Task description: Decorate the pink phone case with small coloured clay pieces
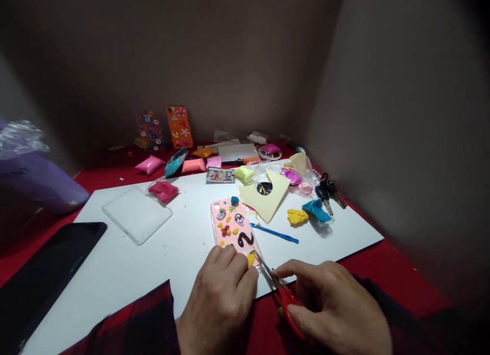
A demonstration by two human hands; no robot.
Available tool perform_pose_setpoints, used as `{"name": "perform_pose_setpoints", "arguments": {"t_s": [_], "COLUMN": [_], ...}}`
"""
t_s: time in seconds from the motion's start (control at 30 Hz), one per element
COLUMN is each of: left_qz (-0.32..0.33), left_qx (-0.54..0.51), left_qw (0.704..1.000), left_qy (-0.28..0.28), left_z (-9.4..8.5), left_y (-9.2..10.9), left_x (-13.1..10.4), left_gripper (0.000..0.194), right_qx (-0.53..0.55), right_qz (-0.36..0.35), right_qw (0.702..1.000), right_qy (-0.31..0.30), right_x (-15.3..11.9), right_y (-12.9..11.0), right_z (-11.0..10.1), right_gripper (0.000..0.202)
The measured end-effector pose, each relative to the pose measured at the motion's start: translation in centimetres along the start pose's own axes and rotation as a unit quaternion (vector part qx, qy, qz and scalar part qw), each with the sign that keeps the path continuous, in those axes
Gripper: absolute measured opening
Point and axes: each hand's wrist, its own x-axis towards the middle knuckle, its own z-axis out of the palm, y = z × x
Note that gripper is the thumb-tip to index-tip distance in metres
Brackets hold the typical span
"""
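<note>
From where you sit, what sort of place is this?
Probably a craft corner, though whether at home or in a workshop I can't tell: a decorated pink phone case, red-handled scissors and a clay-like yellow lump suggest it.

I count two hands — one left hand [224, 294] and one right hand [335, 296] — and four phone cases [233, 237]. There is one pair of scissors [288, 301], one blue stick [274, 233], one white board [184, 237], one yellow lump [297, 217] and one flat black device [46, 273].
</note>
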Motion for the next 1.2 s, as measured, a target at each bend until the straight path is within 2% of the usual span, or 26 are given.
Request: {"name": "perform_pose_setpoints", "arguments": {"t_s": [0.1,0.53,0.7,1.2], "left_qz": [0.004,-0.005,0.004,0.003], "left_qx": [0.001,0.008,0.005,-0.002], "left_qw": [1.0,1.0,1.0,1.0], "left_qy": [0.006,0.0,-0.003,0.008], "left_z": [0.02,-0.1,-0.1,0.0], "left_y": [-0.01,0.09,-0.04,-0.02], "left_x": [-0.03,0.09,0.13,0.02], "left_gripper": [0.027,0.027,0.03,0.029], "right_qx": [-0.009,-0.014,-0.006,-0.002], "right_qz": [-0.007,0.013,0.008,-0.027], "right_qw": [1.0,0.998,0.999,0.999], "right_qy": [0.004,-0.052,-0.034,-0.038], "right_x": [0.03,0.37,0.24,0.12], "right_y": [-0.03,-0.39,-0.23,0.01], "right_z": [0.09,-0.53,-0.22,-0.2], "right_gripper": [0.035,0.034,0.034,0.032]}}
